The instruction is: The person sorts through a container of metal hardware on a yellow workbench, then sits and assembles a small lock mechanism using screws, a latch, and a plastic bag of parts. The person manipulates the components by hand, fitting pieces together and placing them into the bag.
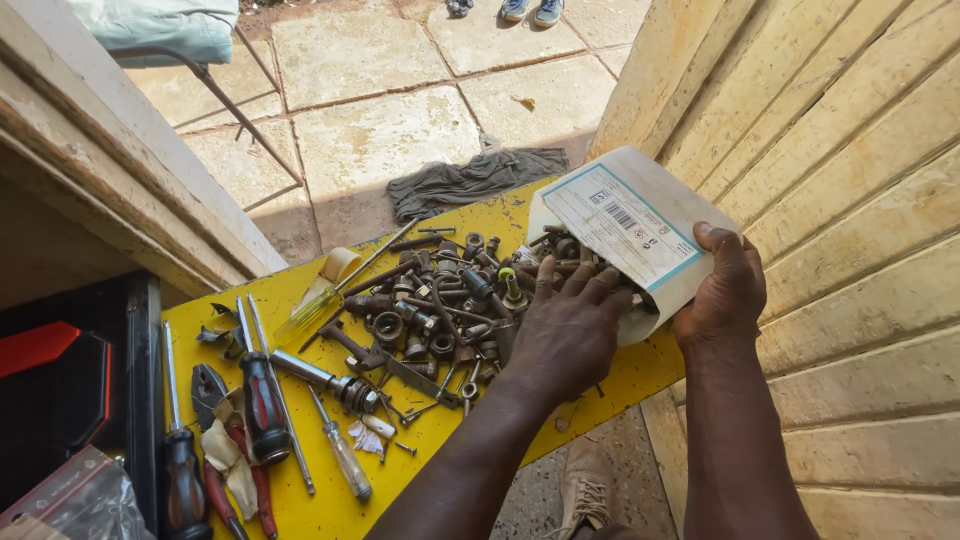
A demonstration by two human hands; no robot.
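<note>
Head view looks down on the right hand (722, 290), which grips the far edge of a white cardboard box (634, 232) tipped on its side, thumb on top of its labelled face. The left hand (565, 325) lies just beside it with fingers spread and loosely curled over the box's open mouth, resting on a heap of rusty nuts, bolts and fittings (440, 305) that spreads from the box across the yellow counter (330, 500). Left of the heap lie a yellow-handled screwdriver (320, 302) and a roll of tape (340, 264). Nearer the counter's left end are a red-and-black-handled screwdriver (262, 400), a clear-handled screwdriver (342, 450) and pliers (215, 400). A dark rag (475, 178) hangs off the counter's far edge onto the paved floor (380, 130). Yellow-painted boards form a wall (860, 200) on the right.
</note>
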